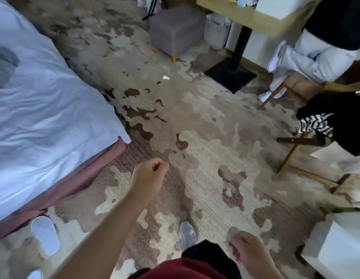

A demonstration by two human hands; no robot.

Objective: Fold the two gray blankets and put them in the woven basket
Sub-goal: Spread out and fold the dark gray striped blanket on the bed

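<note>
Standing by the bed (44, 101), a person curls left hand (150, 174) and right hand (243, 248) into empty fists; the soft, light-looking gray blanket (3, 63) likely lifts best by its corners.

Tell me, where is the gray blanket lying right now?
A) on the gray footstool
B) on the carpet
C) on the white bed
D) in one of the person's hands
C: the gray blanket lies crumpled on the white bed at the left edge of the view, while the left hand and the right hand hold nothing.
</note>
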